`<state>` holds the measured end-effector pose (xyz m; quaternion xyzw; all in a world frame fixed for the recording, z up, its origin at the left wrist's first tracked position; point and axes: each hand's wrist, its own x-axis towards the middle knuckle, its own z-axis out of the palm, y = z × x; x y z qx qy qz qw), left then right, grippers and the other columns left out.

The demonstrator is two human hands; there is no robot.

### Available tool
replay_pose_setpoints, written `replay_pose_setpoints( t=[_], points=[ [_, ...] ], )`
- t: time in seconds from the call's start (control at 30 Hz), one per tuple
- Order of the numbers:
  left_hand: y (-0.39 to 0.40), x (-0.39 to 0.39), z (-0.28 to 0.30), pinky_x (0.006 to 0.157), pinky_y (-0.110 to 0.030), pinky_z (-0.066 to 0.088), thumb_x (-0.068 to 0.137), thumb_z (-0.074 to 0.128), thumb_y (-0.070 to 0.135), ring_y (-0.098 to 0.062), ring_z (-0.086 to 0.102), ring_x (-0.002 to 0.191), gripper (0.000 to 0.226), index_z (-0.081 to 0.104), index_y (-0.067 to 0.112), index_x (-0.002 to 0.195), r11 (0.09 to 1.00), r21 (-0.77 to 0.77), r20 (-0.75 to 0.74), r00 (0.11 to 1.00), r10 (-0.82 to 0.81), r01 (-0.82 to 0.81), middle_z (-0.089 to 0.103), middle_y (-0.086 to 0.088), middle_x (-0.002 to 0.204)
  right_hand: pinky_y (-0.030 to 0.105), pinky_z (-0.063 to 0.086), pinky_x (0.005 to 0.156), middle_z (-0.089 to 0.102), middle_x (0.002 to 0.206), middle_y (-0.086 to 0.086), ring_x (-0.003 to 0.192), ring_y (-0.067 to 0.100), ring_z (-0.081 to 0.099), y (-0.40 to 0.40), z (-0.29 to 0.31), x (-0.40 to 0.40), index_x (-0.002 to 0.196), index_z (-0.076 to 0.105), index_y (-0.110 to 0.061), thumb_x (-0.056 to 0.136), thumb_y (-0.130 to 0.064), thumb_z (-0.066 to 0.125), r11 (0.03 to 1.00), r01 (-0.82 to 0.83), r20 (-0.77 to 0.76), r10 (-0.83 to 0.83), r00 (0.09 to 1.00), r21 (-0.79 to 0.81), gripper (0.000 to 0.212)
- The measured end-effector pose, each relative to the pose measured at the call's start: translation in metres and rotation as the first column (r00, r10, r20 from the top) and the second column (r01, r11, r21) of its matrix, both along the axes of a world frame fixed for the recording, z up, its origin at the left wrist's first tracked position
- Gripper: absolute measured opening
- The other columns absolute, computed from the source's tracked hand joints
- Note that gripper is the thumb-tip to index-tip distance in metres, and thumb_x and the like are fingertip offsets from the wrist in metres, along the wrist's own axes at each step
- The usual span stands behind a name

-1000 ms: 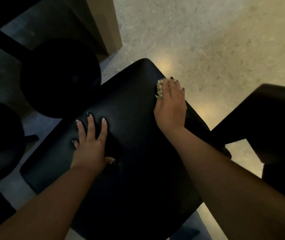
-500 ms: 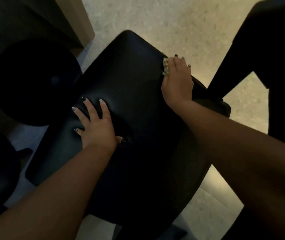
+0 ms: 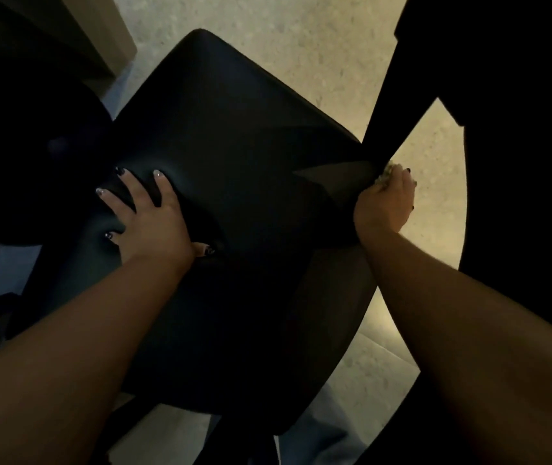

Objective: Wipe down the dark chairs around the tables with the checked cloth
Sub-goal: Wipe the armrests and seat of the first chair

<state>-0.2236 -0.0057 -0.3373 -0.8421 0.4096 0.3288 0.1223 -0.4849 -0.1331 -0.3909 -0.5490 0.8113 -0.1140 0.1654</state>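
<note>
Steadying the dark chair (image 3: 234, 135), the left hand (image 3: 153, 219) is pressed flat with fingers spread, while the checked cloth (image 3: 387, 174) is gripped in the right hand (image 3: 387, 206) at the seat's edge, evidently for wiping.

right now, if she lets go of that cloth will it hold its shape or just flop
Probably flop: the cloth is bunched into a small wad under the right hand at the chair edge. It looks light, since little shows beyond the grip, so it would likely drop to the floor.

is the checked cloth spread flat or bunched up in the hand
Bunched up. Only a small crumpled wad of the checked cloth shows past the right hand, whose fingers curl round it at the right edge of the dark chair.
</note>
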Motion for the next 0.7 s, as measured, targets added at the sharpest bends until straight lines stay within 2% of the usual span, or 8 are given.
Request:
replay_pose_setpoints(
  t=[0.1, 0.27, 0.4, 0.43, 0.5, 0.53, 0.63, 0.7],
  points=[
    [-0.001, 0.000, 0.001, 0.104, -0.068, 0.029, 0.067, 0.083, 0.048, -0.048, -0.019, 0.142, 0.129, -0.009, 0.021, 0.154, 1.000, 0.004, 0.001, 1.000, 0.004, -0.004, -0.026, -0.016, 0.157, 0.036, 0.013, 0.117, 0.027, 0.155, 0.008, 0.145, 0.023, 0.018, 0.012, 0.001, 0.001, 0.148, 0.029, -0.011, 0.099, -0.015, 0.036, 0.999, 0.045, -0.017, -0.045, 0.999, 0.013, 0.050],
    [-0.002, 0.001, 0.004, 0.105, -0.069, 0.029, 0.065, 0.084, 0.048, -0.048, -0.019, 0.142, 0.131, -0.009, 0.022, 0.154, 1.000, 0.000, -0.015, 1.000, 0.011, -0.011, -0.026, -0.015, 0.157, 0.044, 0.004, 0.119, 0.011, 0.159, 0.011, 0.147, 0.027, 0.004, 0.125, 0.004, 0.032, 0.152, 0.014, -0.009, 0.099, -0.012, 0.039, 0.923, 0.349, -0.023, -0.350, 0.936, 0.163, 0.059],
    [0.000, 0.001, 0.004, 0.105, -0.070, 0.029, 0.065, 0.084, 0.047, -0.048, -0.019, 0.142, 0.130, -0.008, 0.022, 0.154, 1.000, -0.010, -0.015, 1.000, 0.007, -0.007, -0.025, -0.015, 0.157, 0.042, -0.002, 0.117, 0.004, 0.159, 0.018, 0.147, 0.033, -0.002, 0.181, 0.007, 0.045, 0.151, 0.009, -0.001, 0.094, -0.008, 0.046, 0.940, 0.236, -0.021, -0.239, 0.971, 0.248, 0.068],
    [0.001, 0.001, 0.004, 0.104, -0.070, 0.029, 0.066, 0.084, 0.047, -0.048, -0.018, 0.142, 0.130, -0.008, 0.022, 0.154, 1.000, -0.007, -0.015, 1.000, 0.007, -0.007, -0.025, -0.016, 0.157, 0.045, 0.000, 0.117, 0.008, 0.157, 0.023, 0.146, 0.038, 0.003, 0.172, 0.008, 0.039, 0.149, 0.013, 0.004, 0.092, -0.005, 0.049, 0.954, 0.171, -0.006, -0.175, 0.984, 0.247, 0.068],
    [0.001, 0.001, 0.005, 0.105, -0.069, 0.028, 0.066, 0.084, 0.047, -0.048, -0.019, 0.142, 0.131, -0.009, 0.022, 0.154, 1.000, -0.006, -0.023, 1.000, 0.008, -0.008, -0.026, -0.016, 0.157, 0.055, 0.011, 0.116, 0.025, 0.148, 0.034, 0.139, 0.048, 0.020, 0.142, 0.010, 0.024, 0.139, 0.030, 0.015, 0.083, 0.003, 0.058, 0.981, -0.077, 0.025, 0.074, 0.997, 0.176, 0.064],
    [0.002, 0.001, 0.005, 0.105, -0.069, 0.028, 0.066, 0.084, 0.046, -0.048, -0.019, 0.142, 0.131, -0.010, 0.022, 0.154, 1.000, -0.007, -0.025, 1.000, 0.006, -0.006, -0.026, -0.016, 0.157, 0.055, 0.014, 0.116, 0.030, 0.146, 0.034, 0.138, 0.047, 0.024, 0.122, 0.005, 0.015, 0.138, 0.033, 0.015, 0.082, 0.002, 0.057, 0.975, -0.163, 0.010, 0.164, 0.986, 0.149, 0.062],
    [0.003, 0.002, 0.004, 0.104, -0.069, 0.027, 0.066, 0.084, 0.047, -0.048, -0.018, 0.142, 0.131, -0.010, 0.022, 0.154, 1.000, -0.011, -0.017, 1.000, -0.002, 0.001, -0.025, -0.016, 0.157, 0.046, 0.009, 0.119, 0.019, 0.154, 0.023, 0.144, 0.039, 0.013, 0.060, 0.004, 0.004, 0.147, 0.019, 0.006, 0.092, -0.013, 0.039, 0.969, -0.190, -0.039, 0.199, 0.979, 0.160, 0.062],
    [0.003, 0.002, 0.004, 0.104, -0.069, 0.027, 0.065, 0.084, 0.048, -0.048, -0.018, 0.142, 0.132, -0.010, 0.022, 0.154, 1.000, -0.017, -0.015, 1.000, -0.001, 0.001, -0.025, -0.016, 0.157, 0.043, 0.004, 0.120, 0.007, 0.158, 0.020, 0.146, 0.035, 0.002, 0.057, 0.010, 0.011, 0.150, 0.008, 0.002, 0.096, -0.008, 0.039, 0.981, -0.053, -0.042, 0.061, 0.997, 0.186, 0.063]
  ],
)
